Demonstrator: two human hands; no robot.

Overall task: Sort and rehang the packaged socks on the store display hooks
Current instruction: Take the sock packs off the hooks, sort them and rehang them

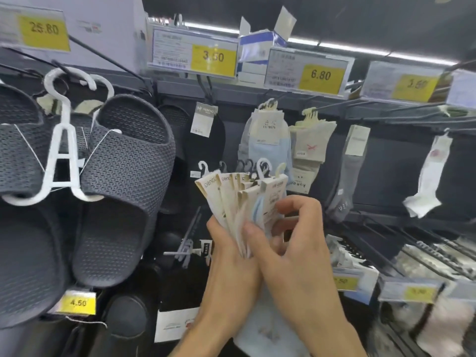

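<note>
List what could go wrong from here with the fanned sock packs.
1. The left hand and right hand together hold a thick fan of sock packs; loosening the grip to pull one out may drop others.
2. Their hanger hooks crowd together and might snag on each other.
3. Light blue socks and beige socks hang side by side below the 6.80 tag, so a pack could easily be hung with the wrong kind.

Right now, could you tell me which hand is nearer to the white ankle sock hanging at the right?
Right. The right hand is below-left of the white ankle sock; the left hand is farther left, holding the fanned sock packs.
</note>
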